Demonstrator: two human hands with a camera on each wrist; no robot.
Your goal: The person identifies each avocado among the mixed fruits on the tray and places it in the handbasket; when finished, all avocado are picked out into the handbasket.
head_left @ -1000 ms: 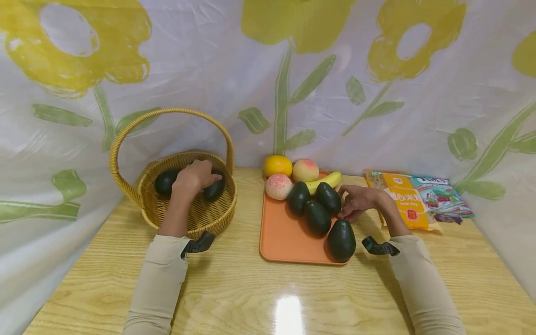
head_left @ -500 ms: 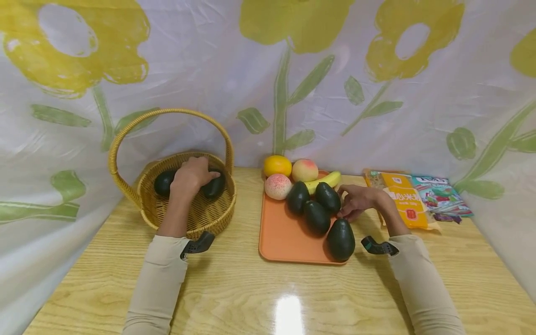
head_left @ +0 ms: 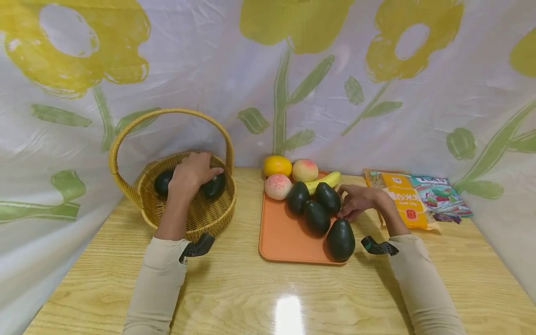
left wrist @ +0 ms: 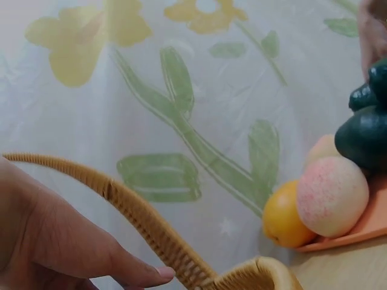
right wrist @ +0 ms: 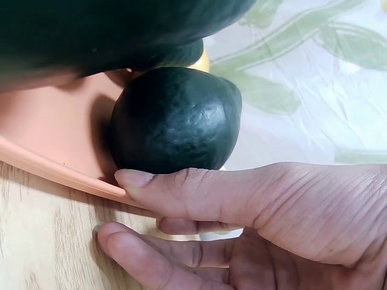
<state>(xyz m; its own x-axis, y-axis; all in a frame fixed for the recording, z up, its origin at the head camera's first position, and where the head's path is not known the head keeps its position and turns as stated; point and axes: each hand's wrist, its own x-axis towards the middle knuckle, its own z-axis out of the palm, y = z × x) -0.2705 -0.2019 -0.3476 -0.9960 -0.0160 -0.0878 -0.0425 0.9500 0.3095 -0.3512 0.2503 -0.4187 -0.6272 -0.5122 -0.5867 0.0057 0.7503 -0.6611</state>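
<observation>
In the head view, my left hand (head_left: 191, 171) is over the wicker basket (head_left: 228, 211), thumb straight, above a dark green avocado (head_left: 214, 187). A second avocado (head_left: 162, 182) lies left of it in the basket. The left wrist view shows the extended thumb (left wrist: 136, 269) beside the basket's handle (left wrist: 130, 208); the other fingers are mostly hidden. My right hand (head_left: 358, 201) rests at the right edge of the orange tray (head_left: 278, 242). Its thumb (right wrist: 181, 187) lies at the rim, right beside an avocado (right wrist: 175, 121), with the other fingers loosely bent outside the tray.
The tray also bears several avocados (head_left: 317, 217), a banana (head_left: 331, 180), two peaches (head_left: 278, 187) and a yellow-orange fruit (head_left: 278, 166). Snack packets (head_left: 406, 200) lie right of it. A flowered curtain (head_left: 209, 70) hangs behind the wooden table (head_left: 234, 288).
My left hand has shifted slightly up and left, its thumb straightening off the avocado, which stays in the basket. The right hand has stayed still at the tray's edge.
</observation>
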